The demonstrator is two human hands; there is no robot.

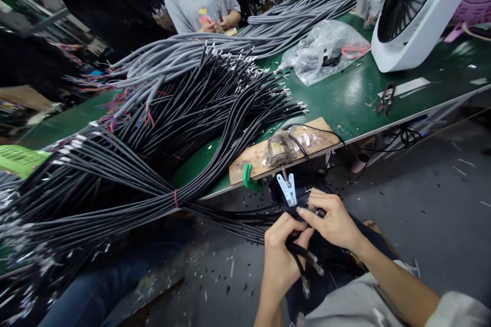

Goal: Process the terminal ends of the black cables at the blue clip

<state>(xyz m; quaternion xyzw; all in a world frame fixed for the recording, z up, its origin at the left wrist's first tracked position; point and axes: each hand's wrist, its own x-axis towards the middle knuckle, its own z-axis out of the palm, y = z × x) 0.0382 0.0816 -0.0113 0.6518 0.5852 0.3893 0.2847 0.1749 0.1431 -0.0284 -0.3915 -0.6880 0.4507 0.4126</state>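
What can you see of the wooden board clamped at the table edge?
The board is a worn, stained plank of bare wood lying flat at the green table's near edge, overhanging it. A green clamp grips its left end. A small taped-over device sits on top, black wires run across it, and a pale blue clip hangs below its front edge.

Even overhead light, glare on green table (pixel 353 92), wide-angle bending (strongest at edges), blurred left side

One head-worn view — looking forward and down, close over the lap, across the green bench (pixel 345 97) beyond.
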